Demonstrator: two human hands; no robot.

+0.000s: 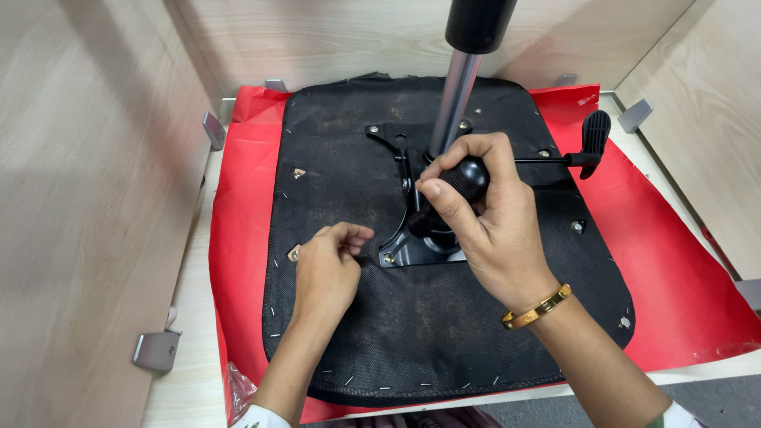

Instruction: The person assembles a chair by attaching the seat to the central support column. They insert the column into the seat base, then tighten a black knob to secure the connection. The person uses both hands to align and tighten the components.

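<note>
Black knob is what your right hand holds. It is round and sits at the top of a black tool. Your fingers and thumb wrap tight around it. The tool goes down from the knob to the black metal plate in the middle of the chair seat. The tip of the tool is hidden under your hand, so you cannot tell what it touches.

Your head camera looks down on all of this. The chair seat lies upside down, and its underside is black cloth with small staples along the edge. It rests on a red sheet, and the red sheet lies on a pale wooden table with wooden walls on three sides.

Your left hand rests on the black cloth, just beside the metal plate. Its fingers are curled in a little. You cannot tell if they pinch something small. A small silver bolt sits in the corner of the plate, near those fingertips.

A shiny silver pole stands up from the metal plate, right behind your right hand. It has a fat black tube at the top. A thin rod goes out to the right from the plate and ends in a black lever.

You wear a gold bracelet on your right wrist. Little grey brackets hold the walls to the table.
</note>
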